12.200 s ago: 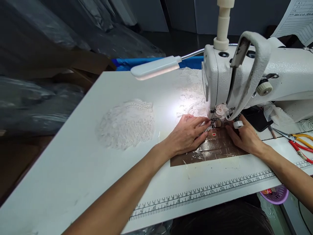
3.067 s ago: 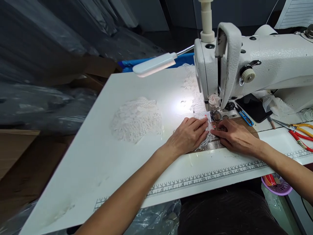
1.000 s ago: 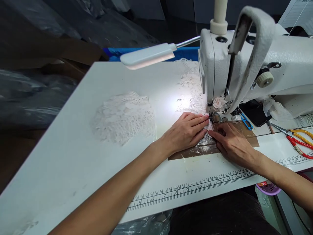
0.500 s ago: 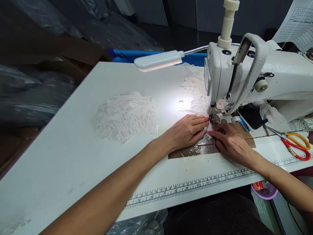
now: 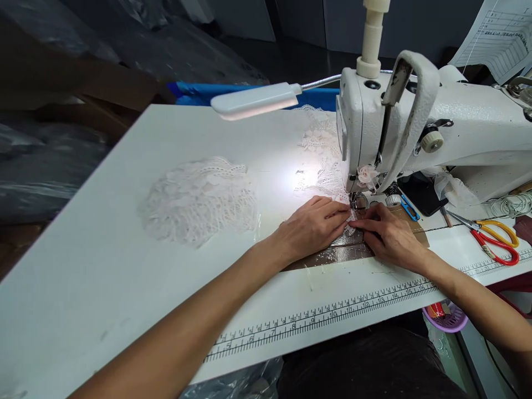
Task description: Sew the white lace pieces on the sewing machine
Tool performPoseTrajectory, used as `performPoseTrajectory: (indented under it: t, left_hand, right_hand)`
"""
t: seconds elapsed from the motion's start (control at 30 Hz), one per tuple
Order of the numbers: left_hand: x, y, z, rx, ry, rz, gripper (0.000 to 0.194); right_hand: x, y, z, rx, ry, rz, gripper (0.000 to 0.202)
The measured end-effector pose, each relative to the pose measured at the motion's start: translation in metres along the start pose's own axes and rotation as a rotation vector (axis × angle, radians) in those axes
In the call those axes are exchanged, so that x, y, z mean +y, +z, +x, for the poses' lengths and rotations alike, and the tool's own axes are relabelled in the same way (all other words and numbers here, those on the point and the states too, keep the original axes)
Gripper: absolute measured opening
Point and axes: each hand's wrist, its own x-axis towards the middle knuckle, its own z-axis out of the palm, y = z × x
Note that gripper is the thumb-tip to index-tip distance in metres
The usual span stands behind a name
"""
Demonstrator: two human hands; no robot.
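A small piece of white lace (image 5: 351, 227) lies under the needle and presser foot of the white sewing machine (image 5: 377, 119). My left hand (image 5: 318, 224) rests flat on the work just left of the needle, fingers stretched out, their tips on the lace. From the right, my right hand (image 5: 388, 235) pinches the lace's near edge between thumb and forefinger, though the fingertips partly cover it. Beneath both hands is a brown taped sheet (image 5: 332, 257). More white lace (image 5: 320, 160) spreads behind the needle.
A heap of white lace (image 5: 201, 202) sits to the left on the white table (image 5: 103, 266). Scissors with red and yellow handles (image 5: 494, 238), a blue thread snipper (image 5: 409, 208) and a dark phone (image 5: 424, 194) lie right. A lamp (image 5: 255, 101) hangs over the table.
The whole view has shifted slightly, so things appear farther left. My left fingers have drawn a little closer together near the needle; my right hand keeps its pinch on the lace.
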Motion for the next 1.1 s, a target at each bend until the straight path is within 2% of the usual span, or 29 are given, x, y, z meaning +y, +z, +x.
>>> performPoseTrajectory:
  t: [0.37,0.77,0.97,1.1]
  left_hand:
    - [0.003,0.001,-0.002,-0.039,-0.069,0.053,0.031]
    - [0.0,0.004,0.003,-0.039,-0.16,0.094,0.031]
    - [0.007,0.014,0.004,-0.109,-0.231,0.189,0.033]
    - [0.011,0.017,0.007,-0.098,-0.24,0.262,0.033]
  right_hand:
    - [-0.003,0.0,0.001,0.008,-0.034,-0.058,0.041]
    - [-0.009,-0.005,0.009,-0.136,0.034,-0.153,0.046]
    - [-0.003,-0.004,0.011,-0.129,0.064,-0.136,0.046]
    - [0.003,-0.005,0.01,-0.097,0.072,-0.055,0.042]
